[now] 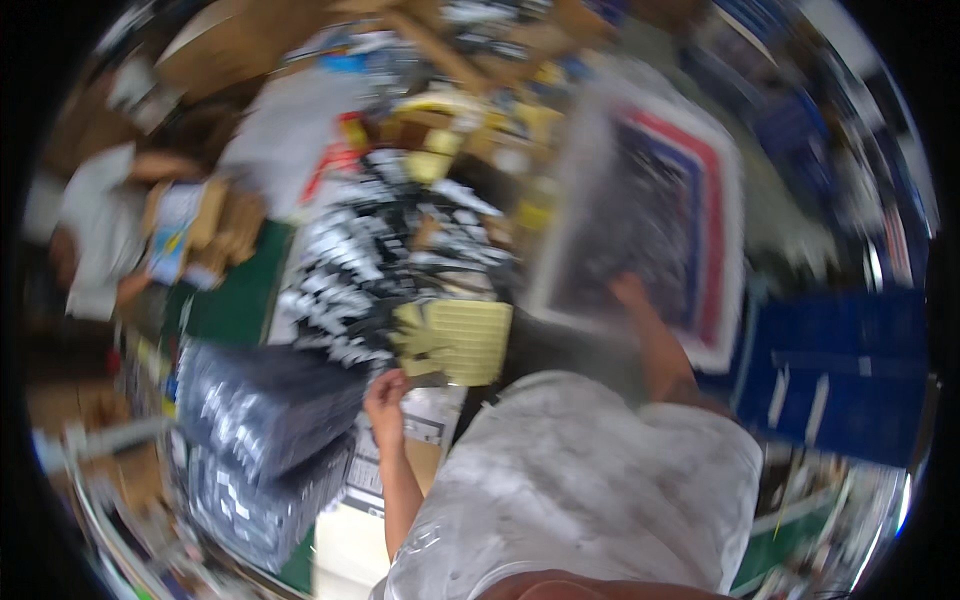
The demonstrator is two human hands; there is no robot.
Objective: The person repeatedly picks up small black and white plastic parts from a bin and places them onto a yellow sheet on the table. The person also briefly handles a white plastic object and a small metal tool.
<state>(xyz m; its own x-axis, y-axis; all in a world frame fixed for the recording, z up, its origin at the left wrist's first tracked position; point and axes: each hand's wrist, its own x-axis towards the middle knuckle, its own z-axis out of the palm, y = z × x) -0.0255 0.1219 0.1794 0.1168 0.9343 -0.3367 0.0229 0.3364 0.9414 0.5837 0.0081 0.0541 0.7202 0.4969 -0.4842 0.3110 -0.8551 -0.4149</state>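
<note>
My left hand (388,390) is at the near edge of a stack of yellow sheets or trays (469,341), its fingers curled; blur hides whether anything is between them. Left of it stand stacks of clear plastic trays (262,405) with dark contents. Beyond lies a pile of small black-and-white pieces (345,262), too blurred to name. My right hand (628,289) is over a large white sack (551,247) with red and blue bands, at the dark mass (645,217) inside its mouth. Whether it touches or grips anything there is unclear.
At the left another person in a light shirt (105,225) is beside brown cardboard pieces (236,232) on a green tabletop (232,307). A blue crate or bin (832,375) stands to my right. Cardboard boxes (232,45) and mixed goods fill the far side.
</note>
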